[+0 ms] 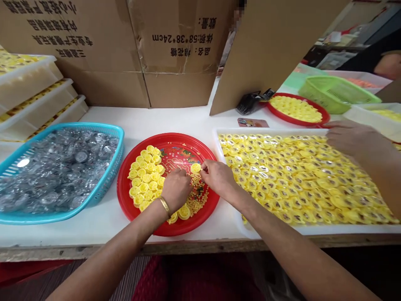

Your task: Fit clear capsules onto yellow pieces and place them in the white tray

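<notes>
A red round tray point(171, 229) with a printed pattern stands on the white table before me. Round yellow pieces point(146, 178) lie packed on its left side, and small pale yellow bits point(199, 195) are scattered on its right. Between the fingertips of my right hand point(218, 176) is a round yellow piece point(196, 168), held above the tray. My left hand point(177, 188), with a gold bracelet at the wrist, is closed over the middle of the tray. Whatever it may pinch is hidden behind the fingers.
To the left is a blue basket point(116, 161) of clear-wrapped pieces, with stacked white trays point(36, 94) behind. At right, a white tray point(282, 230) holds rows of yellow pieces; another person's hand point(354, 137) reaches over it. Cardboard panels point(178, 90) stand along the back.
</notes>
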Demonstrator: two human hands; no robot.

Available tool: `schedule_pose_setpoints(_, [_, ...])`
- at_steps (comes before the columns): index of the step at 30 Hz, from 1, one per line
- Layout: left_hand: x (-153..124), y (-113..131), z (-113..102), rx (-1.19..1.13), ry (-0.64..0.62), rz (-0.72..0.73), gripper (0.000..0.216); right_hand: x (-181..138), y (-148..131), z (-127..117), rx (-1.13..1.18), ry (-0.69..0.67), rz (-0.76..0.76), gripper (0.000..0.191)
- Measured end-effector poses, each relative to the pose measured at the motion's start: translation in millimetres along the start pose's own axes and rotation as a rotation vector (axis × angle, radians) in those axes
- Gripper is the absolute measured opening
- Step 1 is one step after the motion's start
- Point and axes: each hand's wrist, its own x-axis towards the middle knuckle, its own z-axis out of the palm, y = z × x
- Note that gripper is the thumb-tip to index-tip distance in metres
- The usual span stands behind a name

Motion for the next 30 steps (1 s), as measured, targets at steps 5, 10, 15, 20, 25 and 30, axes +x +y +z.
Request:
schedule_pose_setpoints(5, [14.7,15.8,18.9,0.011,-0.043,-0.013,0.006,-12.5,5.7,-2.3,-0.067,0.034,-0.022,0.011])
schedule_pose_setpoints(10, [14.2,12.2,13.2,-0.012,-0.014,-0.087,0.018,-15.0,5.6,-1.9,-0.044,0.040,-0.031,0.013])
schedule_pose_setpoints(15, [18.5,12.3,0.8,-0.141,0.164,-0.135,0.014,-15.8,2.1,1.4,0.041,0.005,-0.038,0.013])
schedule_pose_setpoints(20, [18.4,12.9,-0.7,-0.173,0.141,-0.118,0.008,-15.3,2.0,3.8,0.084,-0.017,-0.040,0.014])
schedule_pose_setpoints(25, [14.5,8.4,1.0,-0.252,0.180,-0.088,0.009,-14.8,1.8,4.9,0.093,0.007,-0.054,0.014])
schedule_pose_setpoints(30, [17.2,9.1,2.5,-0.300,0.217,-0.082,0.009,-16.3,2.0,7.6,0.113,0.025,-0.080,0.012])
